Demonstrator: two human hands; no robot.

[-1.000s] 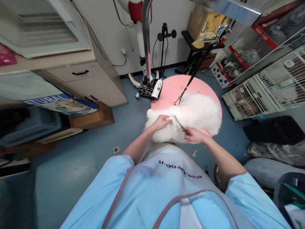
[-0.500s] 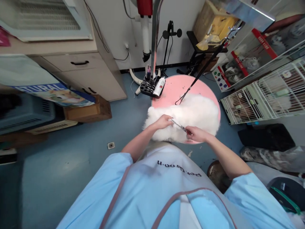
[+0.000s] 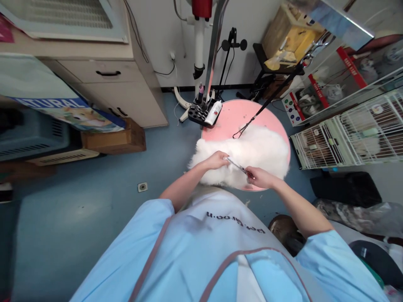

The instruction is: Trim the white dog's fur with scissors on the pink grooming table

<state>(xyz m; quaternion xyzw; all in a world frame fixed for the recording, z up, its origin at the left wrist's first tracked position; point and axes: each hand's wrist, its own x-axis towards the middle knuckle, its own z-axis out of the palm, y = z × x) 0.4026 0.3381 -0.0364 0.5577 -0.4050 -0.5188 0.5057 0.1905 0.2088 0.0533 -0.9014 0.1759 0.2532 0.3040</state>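
Observation:
A white, fluffy dog (image 3: 261, 147) lies across a round pink grooming table (image 3: 233, 113); I cannot make out its head. My right hand (image 3: 260, 177) is closed around the handles of silver scissors (image 3: 236, 164), whose blades point left across the white coat. At the blades' tip, my left hand (image 3: 217, 160) is closed in a pinch against the dog's near side. Whatever is between its fingertips is too small and pale to tell. A dark leash (image 3: 261, 110) with a loop comes down from the upper right to the dog's back.
A black tool holder (image 3: 197, 115) with several scissors and a white bottle (image 3: 213, 112) adjoins the table's back left. Behind it rises a metal post (image 3: 214, 50). White wire cages (image 3: 349, 130) stand at right, a drawer cabinet (image 3: 103, 92) at left.
The camera view has shifted slightly, so the surroundings sit a little differently. Both hands and the scissors keep nearly the same place against the dog.

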